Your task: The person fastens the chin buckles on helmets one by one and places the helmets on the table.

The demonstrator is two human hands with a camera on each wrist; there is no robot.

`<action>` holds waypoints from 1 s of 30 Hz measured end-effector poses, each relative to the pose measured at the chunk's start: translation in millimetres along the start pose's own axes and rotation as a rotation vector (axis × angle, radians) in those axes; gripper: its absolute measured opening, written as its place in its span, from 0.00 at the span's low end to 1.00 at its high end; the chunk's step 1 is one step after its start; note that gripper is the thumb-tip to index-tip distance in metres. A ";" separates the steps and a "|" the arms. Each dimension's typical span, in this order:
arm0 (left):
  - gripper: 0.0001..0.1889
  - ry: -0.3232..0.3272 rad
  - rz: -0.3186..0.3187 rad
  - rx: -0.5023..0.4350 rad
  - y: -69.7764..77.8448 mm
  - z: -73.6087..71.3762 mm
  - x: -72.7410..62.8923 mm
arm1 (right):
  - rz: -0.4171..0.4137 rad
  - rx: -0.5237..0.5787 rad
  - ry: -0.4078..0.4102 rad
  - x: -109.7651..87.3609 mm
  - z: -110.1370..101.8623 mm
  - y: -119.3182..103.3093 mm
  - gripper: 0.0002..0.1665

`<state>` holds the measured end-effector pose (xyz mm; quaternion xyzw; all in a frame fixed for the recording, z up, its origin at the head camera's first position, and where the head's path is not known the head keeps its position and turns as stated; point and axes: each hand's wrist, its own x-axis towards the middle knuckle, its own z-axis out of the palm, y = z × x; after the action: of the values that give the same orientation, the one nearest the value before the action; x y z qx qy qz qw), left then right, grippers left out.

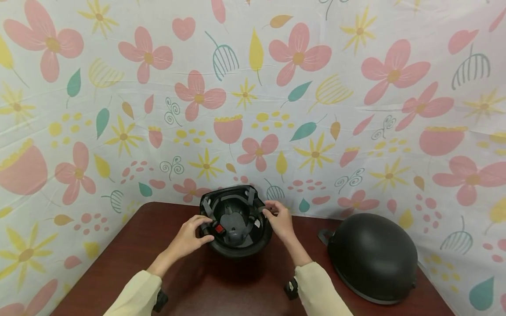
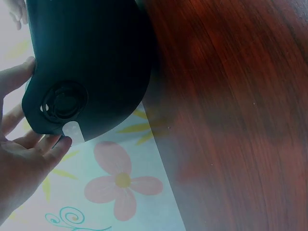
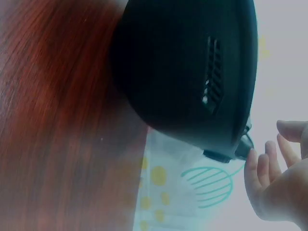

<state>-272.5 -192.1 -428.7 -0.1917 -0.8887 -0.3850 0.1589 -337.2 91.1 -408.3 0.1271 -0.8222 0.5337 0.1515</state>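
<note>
A black helmet (image 1: 237,252) lies upturned near the back of the table, its inside with grey padding and straps facing up. A red buckle (image 1: 219,228) sits on a strap inside, at the left. My left hand (image 1: 189,237) holds the helmet's left rim, thumb and fingers spread along the edge beside a round fitting (image 2: 65,102) on the shell. At the opposite rim is my right hand (image 1: 280,220), thumb apart from the fingers. In the right wrist view its fingertips are right at a small dark piece (image 3: 244,146) on the rim.
A second black helmet (image 1: 371,256) rests dome up on the right side of the dark red wooden table (image 1: 182,292). A strap loop (image 1: 325,237) sticks out from its left side. Behind the table hangs a flower-patterned cloth (image 1: 253,109).
</note>
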 end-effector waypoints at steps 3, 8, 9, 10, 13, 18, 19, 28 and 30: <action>0.24 0.012 -0.004 0.002 -0.1 -0.6 -0.5 | 0.025 -0.015 0.007 1.1 -2.4 5.5 0.19; 0.27 0.036 -0.007 0.017 -2.6 -1.6 -1.7 | 0.110 0.013 -0.046 2.0 -4.8 12.6 0.24; 0.27 0.041 -0.016 0.011 -3.3 -2.0 -1.8 | 0.125 0.021 -0.057 2.4 -5.1 13.9 0.24; 0.28 0.047 -0.021 0.010 -4.7 -2.1 -1.9 | 0.137 0.023 -0.067 2.6 -5.3 15.1 0.25; 0.29 0.058 -0.044 -0.008 -8.3 -3.0 -2.3 | 0.172 0.027 -0.103 3.0 -5.3 18.0 0.26; 0.31 0.048 -0.100 -0.051 -15.1 -6.0 -3.6 | 0.205 -0.005 -0.157 2.1 -4.2 20.8 0.26; 0.31 0.046 -0.101 -0.060 -16.0 -5.6 -4.1 | 0.211 -0.009 -0.161 1.5 -5.0 21.4 0.26; 0.35 0.033 -0.104 -0.064 -17.2 -10.7 -6.2 | 0.252 0.013 -0.177 -2.4 -5.4 26.4 0.29; 0.35 0.032 -0.113 -0.069 -16.5 -11.8 -6.2 | 0.263 0.014 -0.185 -3.9 -6.1 26.7 0.30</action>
<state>-273.2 -212.6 -433.9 -0.1403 -0.8816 -0.4269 0.1442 -342.8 107.4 -429.9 0.0678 -0.8384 0.5407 0.0030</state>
